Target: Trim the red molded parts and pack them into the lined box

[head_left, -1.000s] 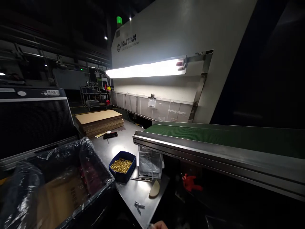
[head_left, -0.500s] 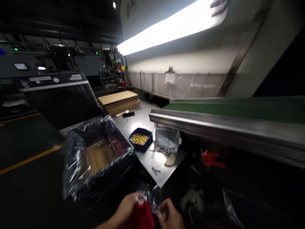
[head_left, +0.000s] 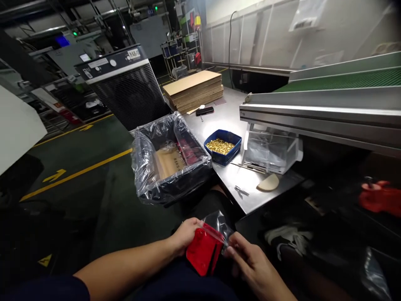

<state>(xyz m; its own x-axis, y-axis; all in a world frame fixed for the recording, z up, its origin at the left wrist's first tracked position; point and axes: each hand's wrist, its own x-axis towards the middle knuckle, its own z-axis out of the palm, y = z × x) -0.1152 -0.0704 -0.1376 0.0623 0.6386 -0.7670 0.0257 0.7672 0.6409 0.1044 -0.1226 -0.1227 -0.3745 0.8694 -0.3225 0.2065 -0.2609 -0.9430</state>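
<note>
Head view, looking down at a seated person's lap in front of a steel table. Both hands meet just below the table's near corner. The left hand grips the left edge of a flat red plastic part, fingers curled around it. The right hand pinches the part's right side together with a clear plastic bag that covers the part's upper end. Part tilted, lower end toward the lap.

On the table, nearest its front edge: small metal cutters and a pale half-round piece, lying apart from each other. Behind them, a clear plastic box sits under the end of a conveyor with a green belt. Just left of the clear box, a blue tray holds small brass-coloured pieces. Farther back on the table, a black phone, then a stack of flat cardboard sheets.

Touching the table's left side stands a carton lined with a clear bag; some red items show inside against its far wall. Behind the carton, a dark cabinet with a grille front. Right of the table, low down in shadow, a red object, shape unclear. Floor left of the table carries yellow lines and arrows.
</note>
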